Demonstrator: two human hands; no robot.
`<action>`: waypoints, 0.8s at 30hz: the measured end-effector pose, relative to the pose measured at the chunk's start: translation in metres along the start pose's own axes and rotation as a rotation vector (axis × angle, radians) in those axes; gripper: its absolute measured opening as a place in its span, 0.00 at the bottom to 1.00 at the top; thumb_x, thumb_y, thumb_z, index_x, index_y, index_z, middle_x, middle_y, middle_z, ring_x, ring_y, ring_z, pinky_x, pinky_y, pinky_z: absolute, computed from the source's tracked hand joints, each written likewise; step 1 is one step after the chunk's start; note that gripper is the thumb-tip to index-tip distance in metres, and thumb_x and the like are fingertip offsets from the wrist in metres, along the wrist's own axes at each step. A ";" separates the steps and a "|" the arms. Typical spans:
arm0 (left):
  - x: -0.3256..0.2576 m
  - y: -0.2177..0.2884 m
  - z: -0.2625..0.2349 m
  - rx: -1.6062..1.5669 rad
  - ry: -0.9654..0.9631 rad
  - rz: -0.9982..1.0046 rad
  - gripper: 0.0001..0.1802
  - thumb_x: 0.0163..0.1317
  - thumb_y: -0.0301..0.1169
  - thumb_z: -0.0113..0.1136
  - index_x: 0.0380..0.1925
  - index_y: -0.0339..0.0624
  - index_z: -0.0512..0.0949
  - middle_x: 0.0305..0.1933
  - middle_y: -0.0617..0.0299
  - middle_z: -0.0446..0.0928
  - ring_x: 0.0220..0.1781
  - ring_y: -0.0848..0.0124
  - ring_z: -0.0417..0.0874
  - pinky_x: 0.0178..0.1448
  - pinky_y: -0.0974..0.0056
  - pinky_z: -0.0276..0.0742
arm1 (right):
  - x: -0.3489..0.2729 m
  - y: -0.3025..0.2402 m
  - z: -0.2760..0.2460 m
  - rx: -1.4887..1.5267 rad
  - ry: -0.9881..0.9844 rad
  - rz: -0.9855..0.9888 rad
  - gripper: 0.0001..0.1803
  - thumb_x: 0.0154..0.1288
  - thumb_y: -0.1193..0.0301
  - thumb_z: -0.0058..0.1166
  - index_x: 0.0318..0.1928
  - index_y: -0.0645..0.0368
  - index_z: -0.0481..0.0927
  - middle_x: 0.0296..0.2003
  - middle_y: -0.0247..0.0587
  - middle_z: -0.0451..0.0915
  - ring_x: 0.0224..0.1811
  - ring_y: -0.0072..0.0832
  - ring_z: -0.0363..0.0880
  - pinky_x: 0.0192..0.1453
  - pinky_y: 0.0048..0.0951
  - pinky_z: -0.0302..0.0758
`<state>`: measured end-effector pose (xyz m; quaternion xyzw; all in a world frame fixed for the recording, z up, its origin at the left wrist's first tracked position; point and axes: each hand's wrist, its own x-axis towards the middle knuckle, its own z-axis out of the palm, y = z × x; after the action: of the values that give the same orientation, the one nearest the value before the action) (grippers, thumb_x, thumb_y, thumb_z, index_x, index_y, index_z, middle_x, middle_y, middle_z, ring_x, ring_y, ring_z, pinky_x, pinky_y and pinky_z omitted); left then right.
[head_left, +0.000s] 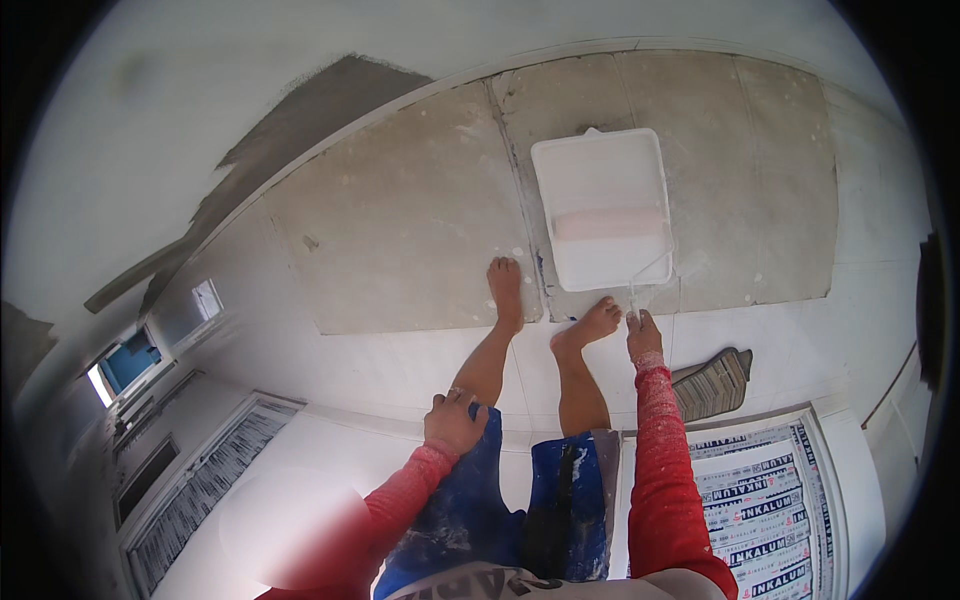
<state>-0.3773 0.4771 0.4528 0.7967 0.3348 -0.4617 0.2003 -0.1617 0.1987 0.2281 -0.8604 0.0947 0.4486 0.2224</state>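
My right hand (643,335) is closed around the handle of a paint roller (610,224). The roller's pale pink sleeve lies across a white paint tray (548,215) on the floor, and its thin wire frame bends round at the tray's near right corner. Pale paint covers the inside of the tray. My left hand (455,423) rests on my left knee, holding nothing, with its fingers bent over the knee. Dried white specks cover the cuffs of my red sleeves.
Stained tan sheets (400,220) lie under the tray and my left foot. A striped mat (714,385) is on the white floor at the right. Behind it stands a frame covered in printed film (760,500). The far wall has a grey unpainted patch (310,110).
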 end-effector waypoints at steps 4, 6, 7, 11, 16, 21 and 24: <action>0.001 0.002 0.035 0.080 -0.074 -0.002 0.25 0.64 0.48 0.56 0.52 0.43 0.83 0.66 0.48 0.73 0.61 0.46 0.75 0.54 0.46 0.83 | -0.013 0.007 -0.002 -0.053 -0.030 0.020 0.31 0.75 0.53 0.48 0.65 0.66 0.72 0.56 0.68 0.79 0.60 0.60 0.78 0.65 0.50 0.74; 0.005 0.001 0.049 0.151 -0.105 -0.005 0.25 0.64 0.48 0.56 0.52 0.43 0.83 0.66 0.47 0.72 0.61 0.45 0.74 0.54 0.46 0.83 | 0.005 -0.003 -0.001 -0.041 0.004 -0.061 0.30 0.75 0.54 0.48 0.64 0.67 0.73 0.55 0.69 0.80 0.60 0.60 0.78 0.64 0.51 0.75; 0.007 -0.001 0.053 0.168 -0.102 -0.010 0.24 0.64 0.49 0.56 0.51 0.43 0.83 0.65 0.47 0.72 0.60 0.46 0.75 0.53 0.46 0.83 | 0.015 -0.022 -0.004 -0.018 -0.002 -0.056 0.30 0.75 0.54 0.47 0.63 0.67 0.73 0.53 0.69 0.80 0.59 0.61 0.79 0.63 0.51 0.75; 0.012 -0.012 0.049 0.157 -0.064 -0.013 0.22 0.63 0.50 0.59 0.46 0.46 0.82 0.59 0.50 0.75 0.58 0.49 0.77 0.53 0.48 0.84 | 0.051 -0.088 -0.012 0.003 0.023 -0.088 0.29 0.75 0.54 0.47 0.61 0.67 0.74 0.50 0.71 0.81 0.55 0.63 0.79 0.59 0.54 0.76; 0.019 -0.021 0.036 0.085 -0.079 -0.017 0.21 0.62 0.49 0.60 0.45 0.46 0.81 0.59 0.50 0.75 0.59 0.49 0.77 0.53 0.47 0.84 | 0.033 -0.077 -0.015 -0.071 -0.045 -0.039 0.30 0.75 0.53 0.48 0.62 0.67 0.74 0.52 0.70 0.81 0.56 0.64 0.78 0.60 0.54 0.75; 0.028 -0.031 0.032 0.070 -0.084 -0.002 0.21 0.65 0.49 0.57 0.46 0.44 0.81 0.61 0.48 0.73 0.58 0.48 0.76 0.54 0.46 0.83 | -0.007 -0.023 -0.013 -0.113 -0.056 0.015 0.32 0.75 0.52 0.48 0.65 0.69 0.72 0.56 0.69 0.79 0.61 0.61 0.77 0.65 0.50 0.74; 0.029 -0.034 0.033 0.098 -0.072 0.013 0.21 0.64 0.49 0.57 0.45 0.43 0.80 0.61 0.47 0.73 0.58 0.47 0.76 0.54 0.46 0.83 | -0.003 -0.037 -0.018 -0.091 -0.078 0.051 0.33 0.75 0.52 0.48 0.66 0.69 0.72 0.58 0.69 0.78 0.63 0.59 0.76 0.68 0.48 0.72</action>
<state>-0.4117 0.4898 0.4109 0.7905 0.2993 -0.5046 0.1758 -0.1364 0.2227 0.2505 -0.8489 0.0871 0.4912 0.1749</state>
